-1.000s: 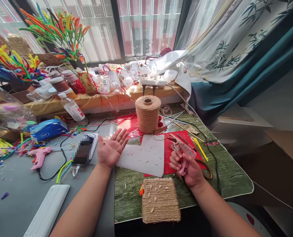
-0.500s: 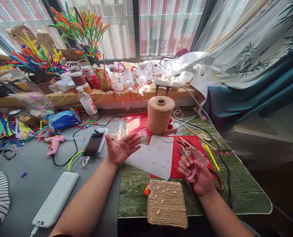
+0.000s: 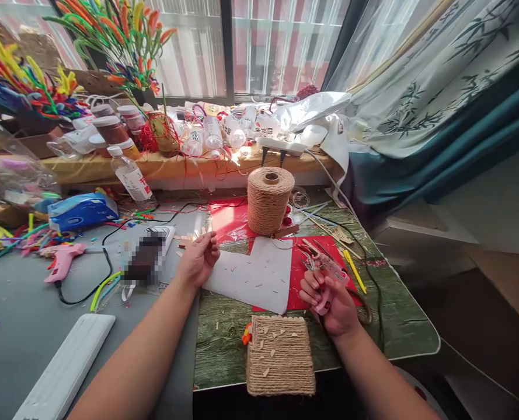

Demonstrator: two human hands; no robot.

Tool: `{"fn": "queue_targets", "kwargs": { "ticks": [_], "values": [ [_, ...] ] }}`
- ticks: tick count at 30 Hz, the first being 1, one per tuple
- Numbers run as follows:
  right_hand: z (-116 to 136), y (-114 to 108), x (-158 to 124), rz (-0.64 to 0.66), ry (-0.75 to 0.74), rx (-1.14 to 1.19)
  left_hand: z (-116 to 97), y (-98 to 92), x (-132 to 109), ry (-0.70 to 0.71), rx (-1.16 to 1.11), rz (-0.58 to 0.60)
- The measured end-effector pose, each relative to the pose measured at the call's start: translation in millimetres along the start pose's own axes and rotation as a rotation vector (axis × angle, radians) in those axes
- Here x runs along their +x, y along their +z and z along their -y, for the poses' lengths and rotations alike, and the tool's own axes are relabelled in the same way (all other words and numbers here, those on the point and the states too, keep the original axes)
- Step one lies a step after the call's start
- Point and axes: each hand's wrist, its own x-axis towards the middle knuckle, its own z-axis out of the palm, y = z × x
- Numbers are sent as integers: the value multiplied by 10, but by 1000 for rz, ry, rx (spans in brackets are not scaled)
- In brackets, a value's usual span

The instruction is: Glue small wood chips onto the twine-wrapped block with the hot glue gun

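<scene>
My right hand (image 3: 338,306) is wrapped round the handle of a pink hot glue gun (image 3: 337,269), its nozzle pointing up and left over red paper. My left hand (image 3: 198,259) is raised over the left end of a white sheet (image 3: 246,274), fingers curled in and pressed together; what they pinch, if anything, I cannot make out. Just behind it lie small wooden craft sticks (image 3: 189,238). A flat square panel wound with twine (image 3: 281,364) rests at the near table edge, with small pale chips on it and an orange tuft at its upper left corner.
A large spool of twine (image 3: 270,204) stands behind the white sheet. A yellow pen (image 3: 354,271) and a black cable lie at right. To the left are a second pink glue gun (image 3: 64,262), a phone, a white power bank (image 3: 66,367), and a blue tissue pack (image 3: 83,211).
My left hand has gone from open, palm up, to curled fingers, turning over by the craft sticks. My right hand still grips the glue gun. The whole view has shifted, moving things leftward.
</scene>
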Motion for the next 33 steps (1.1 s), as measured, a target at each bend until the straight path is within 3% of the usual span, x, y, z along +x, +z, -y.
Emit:
{"fn": "queue_targets", "kwargs": {
  "ticks": [3, 8, 16, 21, 25, 28, 33],
  "values": [
    [9, -15, 9, 16, -11, -2, -17, -39, 123, 16, -2, -105],
    [16, -22, 2, 19, -12, 5, -36, -106, 162, 41, 68, -149],
    [48, 9, 3, 2, -11, -7, -57, -30, 94, 79, -33, 9],
    [34, 2, 3, 3, -7, -3, -4, -88, 167, 198, 110, -164],
    [37, 10, -6, -17, -18, 0, 15, -93, 167, 183, 172, -192],
    [152, 54, -39, -46, -56, -20, 6, -90, 139, 187, 191, -173],
    [571, 126, -167, -107, -168, -179, 7, -121, 138, 174, 201, -135]
  ]
}}
